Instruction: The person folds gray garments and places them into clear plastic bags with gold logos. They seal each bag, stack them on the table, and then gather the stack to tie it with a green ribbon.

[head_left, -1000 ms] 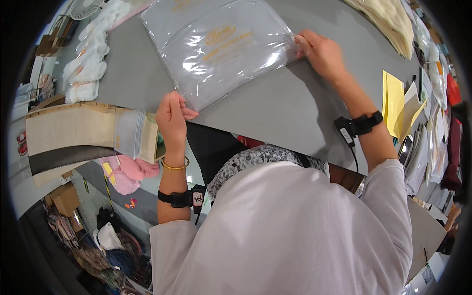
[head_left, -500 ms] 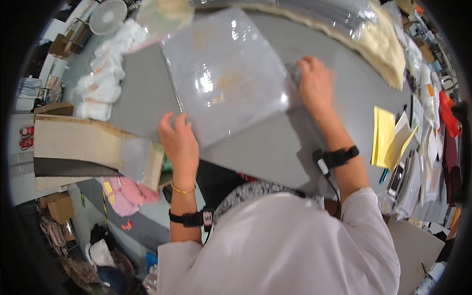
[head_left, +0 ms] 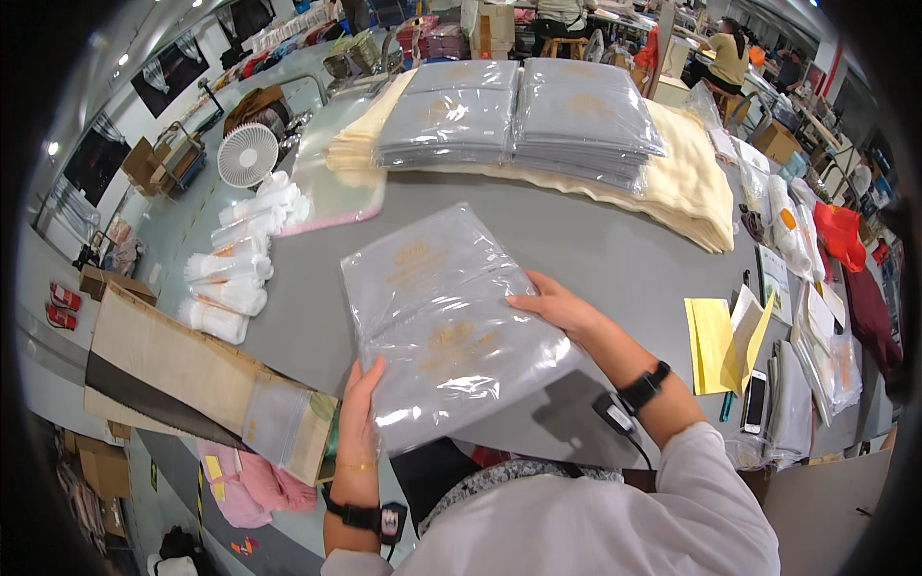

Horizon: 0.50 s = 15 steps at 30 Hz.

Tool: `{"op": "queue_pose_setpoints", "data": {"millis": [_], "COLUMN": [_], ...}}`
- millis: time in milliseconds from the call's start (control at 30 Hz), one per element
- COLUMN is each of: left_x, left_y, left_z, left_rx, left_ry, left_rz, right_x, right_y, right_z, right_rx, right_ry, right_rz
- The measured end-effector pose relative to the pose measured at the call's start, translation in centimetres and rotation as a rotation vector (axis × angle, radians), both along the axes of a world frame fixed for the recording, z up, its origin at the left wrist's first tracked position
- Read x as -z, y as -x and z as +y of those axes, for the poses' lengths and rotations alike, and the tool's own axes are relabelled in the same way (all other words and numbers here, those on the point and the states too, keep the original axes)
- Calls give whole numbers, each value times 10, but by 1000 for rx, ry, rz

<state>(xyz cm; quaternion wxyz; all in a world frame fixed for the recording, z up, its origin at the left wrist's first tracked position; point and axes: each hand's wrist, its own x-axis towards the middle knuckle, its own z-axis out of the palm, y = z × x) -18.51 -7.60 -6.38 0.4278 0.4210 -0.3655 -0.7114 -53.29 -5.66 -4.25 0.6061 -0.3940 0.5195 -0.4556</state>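
Over the gray tabletop (head_left: 634,259), a clear-wrapped gray packet (head_left: 447,312) sits between left grip (head_left: 359,403) and right grip (head_left: 557,305), both clamped on its edges, the left apparently from beneath.

Head view: the left of two wide fisheye cameras worn on the person's head, upright, looking forward and down
Clear-wrapped package (head_left: 447,322): near mid-frame, seen close from above
White shirt (head_left: 567,523): nearest the lens, across the lower edge
Counter (head_left: 615,240): seen from the person's side, its edges curving toward the dark round rim
Room beyond: along the top, a seated co-worker (head_left: 726,60) small and far off
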Motion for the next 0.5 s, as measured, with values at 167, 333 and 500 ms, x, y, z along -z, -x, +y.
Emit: {"op": "queue_pose_setpoints", "data": {"millis": [167, 333, 500], "left_x": [-103, -205, -257], "left_y": [9, 62, 120], "left_z": [-4, -144, -241], "left_rx": [-205, -13, 57], "left_ry": [183, 654, 640], "left_rz": [-313, -297, 162], "right_x": [-105, -211, -262], "right_y": [24, 97, 182], "right_z": [2, -79, -165], "right_rx": [139, 310, 211], "right_ry": [81, 428, 776], "right_rz": [397, 684, 365]}}
